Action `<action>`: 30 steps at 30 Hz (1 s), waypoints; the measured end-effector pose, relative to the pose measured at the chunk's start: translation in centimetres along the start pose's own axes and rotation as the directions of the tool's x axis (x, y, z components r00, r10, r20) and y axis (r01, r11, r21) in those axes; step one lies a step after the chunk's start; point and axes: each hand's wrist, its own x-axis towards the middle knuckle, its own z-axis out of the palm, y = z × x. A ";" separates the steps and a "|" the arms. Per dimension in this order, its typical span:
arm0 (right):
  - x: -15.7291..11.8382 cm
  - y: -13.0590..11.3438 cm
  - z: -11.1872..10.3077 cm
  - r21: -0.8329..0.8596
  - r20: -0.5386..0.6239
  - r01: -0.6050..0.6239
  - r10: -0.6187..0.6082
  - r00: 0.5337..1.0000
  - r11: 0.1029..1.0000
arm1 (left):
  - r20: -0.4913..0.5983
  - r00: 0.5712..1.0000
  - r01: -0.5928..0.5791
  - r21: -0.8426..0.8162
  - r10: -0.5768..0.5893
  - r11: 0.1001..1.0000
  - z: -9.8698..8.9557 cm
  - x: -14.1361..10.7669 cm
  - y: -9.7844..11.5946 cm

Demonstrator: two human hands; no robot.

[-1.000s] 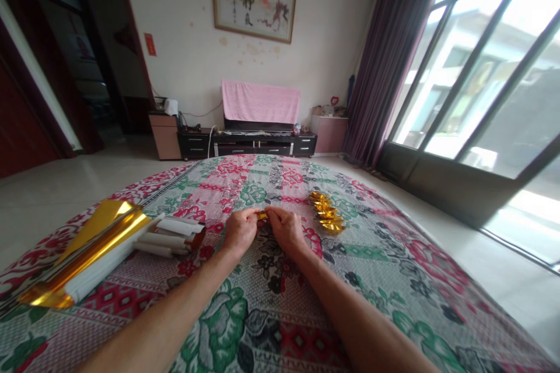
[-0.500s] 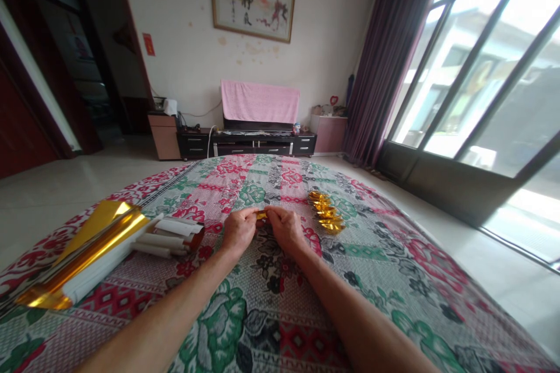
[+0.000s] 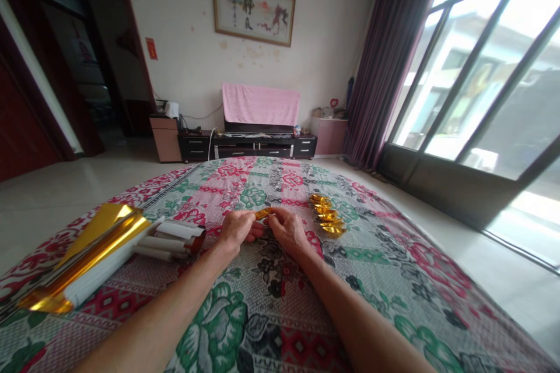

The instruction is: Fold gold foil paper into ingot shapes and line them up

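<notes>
A small folded piece of gold foil paper (image 3: 263,213) is held between my two hands, above the flowered cloth. My left hand (image 3: 238,229) pinches its left end, with some fingers curled beneath. The fingertips of my right hand (image 3: 286,228) close on its right end. Just right of my hands, several folded gold foil shapes (image 3: 326,214) stand in a row on the cloth. Further left lie a roll of gold foil (image 3: 102,247) and several white paper rolls (image 3: 164,243).
A patterned cloth (image 3: 376,285) in red, green and grey covers the round table. Beyond it stands a low black cabinet (image 3: 201,145) with a pink towel (image 3: 261,104) draped over something on top. Large windows (image 3: 472,70) line the right side.
The gold foil piece shows more between my hands now, tilted up to the right. My left fingers have shifted and uncurled a little beneath it. The view has tipped slightly upward.
</notes>
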 end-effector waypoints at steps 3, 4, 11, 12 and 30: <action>0.0 -0.1 -0.1 0.029 0.000 -0.002 0.002 1.000 1.000 | -0.008 1.000 0.016 0.015 -0.016 1.000 0.0 -0.1 0.3; 0.0 -0.1 0.0 0.032 -0.002 -0.002 0.002 1.000 0.999 | -0.010 1.000 0.020 0.017 -0.019 1.000 0.0 -0.2 0.4; 0.0 0.6 0.4 0.050 -0.005 0.023 -0.023 1.000 0.998 | -0.001 1.000 0.026 0.006 -0.026 1.000 0.0 -0.3 0.7; 0.1 0.6 0.4 0.078 -0.004 0.006 -0.006 1.000 0.997 | -0.001 1.000 0.028 -0.010 -0.028 1.000 -0.1 -0.3 0.7; 0.2 0.0 -0.3 0.272 0.018 -0.093 0.092 0.996 0.958 | 0.070 0.983 -0.175 0.097 0.169 0.980 0.1 0.0 -1.0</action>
